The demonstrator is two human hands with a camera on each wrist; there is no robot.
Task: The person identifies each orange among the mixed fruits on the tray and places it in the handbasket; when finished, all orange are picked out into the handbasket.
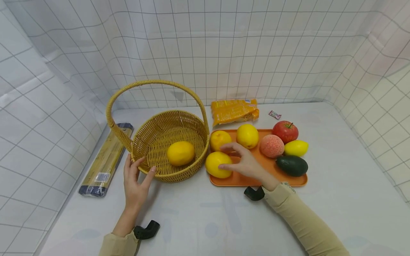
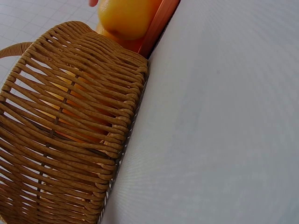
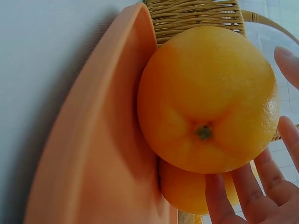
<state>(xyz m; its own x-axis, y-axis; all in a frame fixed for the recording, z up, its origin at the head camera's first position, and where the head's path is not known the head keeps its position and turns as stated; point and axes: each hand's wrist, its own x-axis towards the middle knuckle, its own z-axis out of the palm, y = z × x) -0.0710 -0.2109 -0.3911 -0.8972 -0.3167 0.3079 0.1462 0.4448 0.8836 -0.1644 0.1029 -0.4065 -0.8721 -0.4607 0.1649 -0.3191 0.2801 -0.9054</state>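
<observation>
My right hand [image 1: 241, 161] is spread around a yellow-orange orange [image 1: 219, 165] at the front left of the orange tray [image 1: 221, 182]. In the right wrist view the fingers [image 3: 252, 191] are loosely bent beside that orange [image 3: 210, 98], and the thumb stands apart from it. My left hand [image 1: 136, 181], fingers spread, is at the left front rim of the wicker basket [image 1: 174, 177]; firm contact cannot be told. Inside the basket lies one yellow-orange fruit [image 1: 180, 153]. The left wrist view shows the basket's woven side [image 2: 70, 107], not the left hand.
The tray also bears another orange [image 1: 220, 139], a yellow round fruit [image 1: 247, 136], a peach [image 1: 272, 146], an apple [image 1: 285, 132], a lemon [image 1: 296, 148] and an avocado [image 1: 292, 165]. An orange snack bag [image 1: 235, 111] and a small wrapped candy [image 1: 274, 115] lie behind; a long packet [image 1: 107, 160] lies left.
</observation>
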